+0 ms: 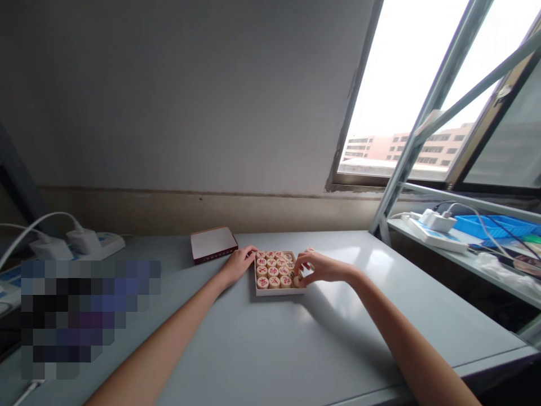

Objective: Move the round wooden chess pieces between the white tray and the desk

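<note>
A shallow white box of round wooden Chinese chess pieces sits on the grey table. Red characters mark most of the pieces, and a few at the right show dark ones. My left hand is at the box's left back corner, with thumb and fingers closed against its edge. Over the right side of the box, my right hand has its fingers closed on a chess piece at the front right corner. The right fingers hide part of the right column.
A dark red box lid with a white inside lies behind my left hand. Power strips with plugs and cables stand at the left, near a blurred-out patch. Metal bars, a shelf with a blue basket, and a window are at the right.
</note>
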`<state>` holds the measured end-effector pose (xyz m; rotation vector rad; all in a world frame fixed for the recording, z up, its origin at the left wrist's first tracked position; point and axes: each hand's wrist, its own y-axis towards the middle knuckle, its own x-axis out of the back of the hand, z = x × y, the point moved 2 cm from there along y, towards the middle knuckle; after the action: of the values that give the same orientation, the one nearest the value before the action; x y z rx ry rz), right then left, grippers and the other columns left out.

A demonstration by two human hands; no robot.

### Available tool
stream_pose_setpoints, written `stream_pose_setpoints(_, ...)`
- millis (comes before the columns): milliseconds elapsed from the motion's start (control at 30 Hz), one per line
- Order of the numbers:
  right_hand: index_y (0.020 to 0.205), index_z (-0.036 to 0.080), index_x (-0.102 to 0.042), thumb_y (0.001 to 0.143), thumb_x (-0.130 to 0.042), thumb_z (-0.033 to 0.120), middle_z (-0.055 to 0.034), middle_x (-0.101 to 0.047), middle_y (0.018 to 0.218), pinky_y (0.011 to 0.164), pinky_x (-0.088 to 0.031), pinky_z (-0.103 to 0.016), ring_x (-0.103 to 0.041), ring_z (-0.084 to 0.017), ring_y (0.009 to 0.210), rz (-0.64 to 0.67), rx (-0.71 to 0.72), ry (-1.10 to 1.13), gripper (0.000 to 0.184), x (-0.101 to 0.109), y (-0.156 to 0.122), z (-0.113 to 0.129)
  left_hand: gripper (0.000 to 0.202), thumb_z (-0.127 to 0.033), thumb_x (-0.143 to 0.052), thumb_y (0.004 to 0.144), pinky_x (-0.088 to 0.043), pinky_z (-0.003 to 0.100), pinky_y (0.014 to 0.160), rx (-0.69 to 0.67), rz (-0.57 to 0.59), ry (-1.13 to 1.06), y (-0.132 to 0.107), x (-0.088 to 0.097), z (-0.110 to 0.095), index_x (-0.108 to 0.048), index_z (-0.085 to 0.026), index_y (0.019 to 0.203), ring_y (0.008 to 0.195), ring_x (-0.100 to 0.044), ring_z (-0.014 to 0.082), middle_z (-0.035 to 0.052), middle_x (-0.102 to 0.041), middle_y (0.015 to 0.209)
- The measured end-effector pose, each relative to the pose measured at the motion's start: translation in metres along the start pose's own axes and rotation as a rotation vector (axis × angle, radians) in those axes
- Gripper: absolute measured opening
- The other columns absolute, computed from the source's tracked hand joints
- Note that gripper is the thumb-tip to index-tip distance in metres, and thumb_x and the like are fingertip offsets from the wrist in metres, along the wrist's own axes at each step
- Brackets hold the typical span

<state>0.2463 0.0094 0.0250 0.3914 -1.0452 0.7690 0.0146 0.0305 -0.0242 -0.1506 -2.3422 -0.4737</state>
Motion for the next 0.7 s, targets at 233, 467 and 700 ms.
stream_pose_setpoints(233,0.073,0.017,-0.053,0.065,-0.062,0.05,0.0006,-0.052,0.068,0.059,-0.035,-0.024,-0.046,-0.012,0.064,-0.001,-0.12,0.235,0.035,0.02,-0.017,-0.013,0.03,-0.03,-0.032,0.08,-0.042,0.028,0.082,0.007,0.01,-0.005,0.0,0.001,-0.001,-0.057,-0.018,0.091,0.091,-0.058,0.0183,0.0068,-0.065,0.096)
stream_pose_setpoints(467,0.076,0.019,-0.056,0.069,-0.047,0.063,-0.0037,-0.059,0.06,0.057,-0.038,-0.029,-0.053,-0.018,0.059,-0.009,-0.609,-0.169,0.046,0.027,-0.032,-0.052,0.03,-0.03,-0.033,0.08,-0.042,0.03,0.081,-0.012,-0.015,0.017,0.002,-0.002,0.003,-0.058,-0.017,0.091,0.09,-0.058,0.0192,0.0076,-0.065,0.098)
stream_pose_setpoints(700,0.125,0.019,-0.037,0.083,-0.036,0.05,-0.0131,-0.027,0.139,0.095,-0.022,-0.057,-0.017,-0.029,0.129,-0.497,-0.513,-0.466,0.052,-0.01,0.008,-0.036,0.03,-0.029,-0.033,0.079,-0.042,0.03,0.082,-0.023,-0.011,0.037,0.0,-0.001,-0.002,-0.058,-0.017,0.091,0.091,-0.059,0.0197,0.0078,-0.065,0.097)
